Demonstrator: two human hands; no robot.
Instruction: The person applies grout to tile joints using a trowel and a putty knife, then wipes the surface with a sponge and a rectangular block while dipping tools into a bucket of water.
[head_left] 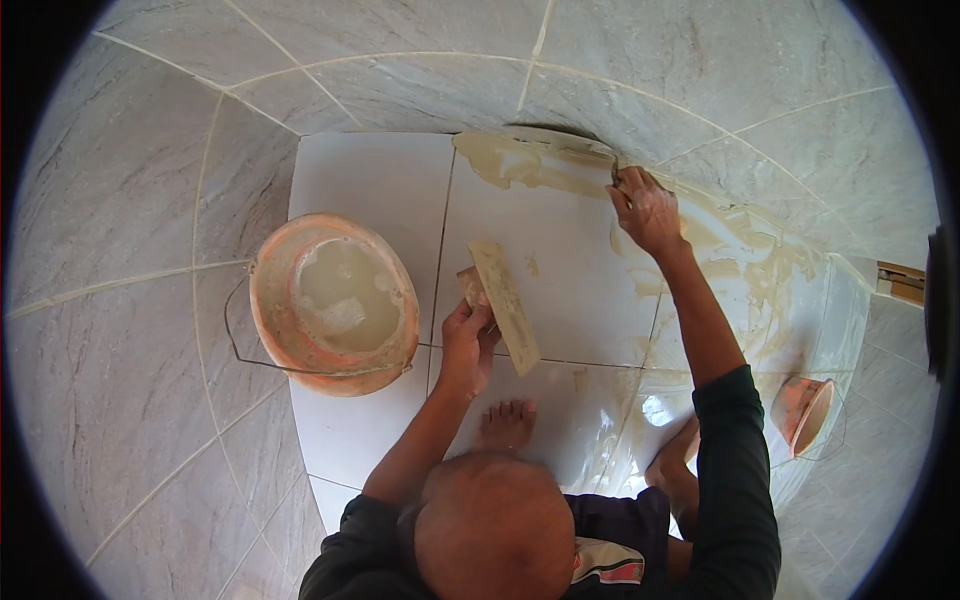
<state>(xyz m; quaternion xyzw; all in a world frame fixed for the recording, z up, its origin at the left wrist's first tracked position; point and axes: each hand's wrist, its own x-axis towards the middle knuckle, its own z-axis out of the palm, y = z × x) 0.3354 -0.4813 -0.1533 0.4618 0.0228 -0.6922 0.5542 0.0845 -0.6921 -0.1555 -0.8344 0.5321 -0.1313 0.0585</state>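
My left hand [468, 345] is closed around a grout float [507, 308], held tilted above the floor tiles beside the big bucket. Its long narrow face is smeared with beige grout. At the far edge of the floor, my right hand [650, 212] grips a trowel [614, 172] by its handle. Its blade seems to lie along the joint where floor meets wall, though its outline is hard to make out. Wet beige grout [540, 168] is spread over the tiles around it and runs along the wall to the right.
A large orange bucket [265, 330] of cloudy water, its wire handle hanging down, stands to the left. Near the right wall a smaller orange bucket [815, 420] lies tipped. Grey marbled walls [140, 170] enclose the white floor tiles [370, 180]. My bare feet [505, 425] rest close by.
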